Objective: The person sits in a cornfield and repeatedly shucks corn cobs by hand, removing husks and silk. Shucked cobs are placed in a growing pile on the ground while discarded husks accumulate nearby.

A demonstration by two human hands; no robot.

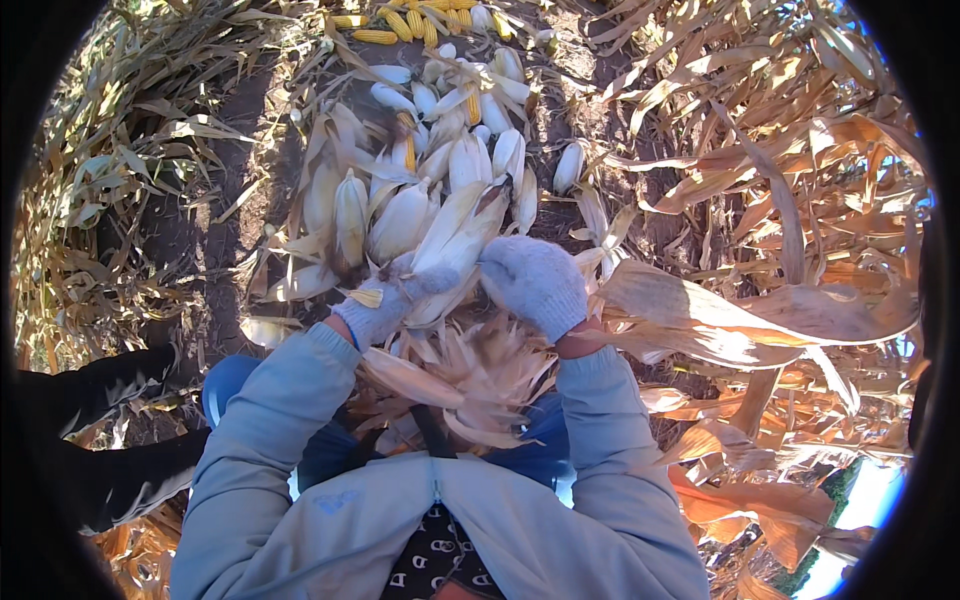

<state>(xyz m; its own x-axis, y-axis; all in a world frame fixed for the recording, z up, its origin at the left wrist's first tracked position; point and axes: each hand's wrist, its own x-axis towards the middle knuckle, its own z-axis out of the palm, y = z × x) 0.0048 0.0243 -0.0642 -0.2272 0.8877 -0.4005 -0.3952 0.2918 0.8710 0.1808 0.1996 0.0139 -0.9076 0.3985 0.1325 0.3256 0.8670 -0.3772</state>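
An ear of corn in its pale husk (455,238) slants up and away in front of me, its dark tip pointing to the far right. My left hand (390,298), in a light knitted glove, wraps round the lower part of this ear. Against the ear's right side is my right hand (533,283), gloved too, with its fingers curled closed. Whatever those fingers hold, if anything, is hidden by the glove. Loose stripped husks (480,375) lie heaped between my knees, just below both hands.
Beyond my hands is a pile of ears in husk (400,215). Bare yellow cobs (430,22) lie at the far end. Dry corn stalks (140,130) lie on the left, and long dry leaves (740,315) reach in from the right. Another person's dark-clothed legs (130,475) show at left.
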